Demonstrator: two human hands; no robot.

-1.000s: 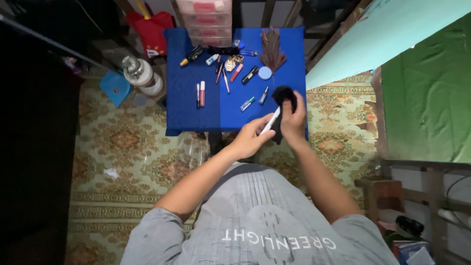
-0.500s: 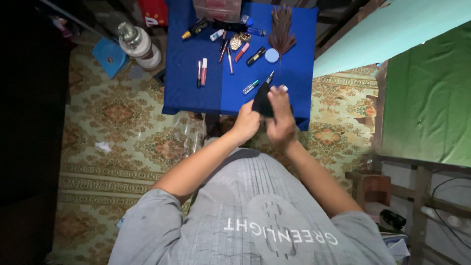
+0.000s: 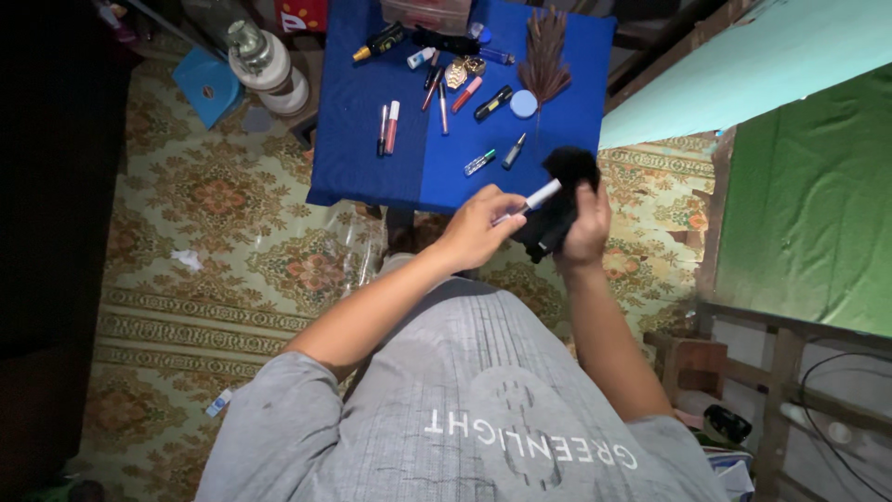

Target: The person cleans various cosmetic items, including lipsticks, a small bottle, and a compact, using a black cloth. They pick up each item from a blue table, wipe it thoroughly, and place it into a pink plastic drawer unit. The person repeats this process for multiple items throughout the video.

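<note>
One slim white tube (image 3: 536,198) is pinched between the fingers (image 3: 506,200) of the left hand (image 3: 478,228), its far end pressed into one black cloth (image 3: 560,200). The right hand (image 3: 587,228) has its fingers closed around that cloth from below, bunching it. Both things are held in the air just off the near right corner of the blue surface (image 3: 358,139), above the patterned floor (image 3: 223,242).

On the surface lie two pink-and-white tubes (image 3: 387,127) side by side, well apart from the rest; two small vials (image 3: 495,156) nearest the hands; one round pale blue lid (image 3: 523,103); one brown feather duster (image 3: 544,58); and a loose cluster of pens and tubes along the far edge, too crowded to count. The near half of the surface is bare cloth.

To the left of the surface, one white jar (image 3: 265,70) stands on the floor beside a blue square (image 3: 209,85). A green sheet (image 3: 818,195) closes in the right side.

Both forearms reach forward from the grey shirt (image 3: 483,409), converging, wrists bent inward.
</note>
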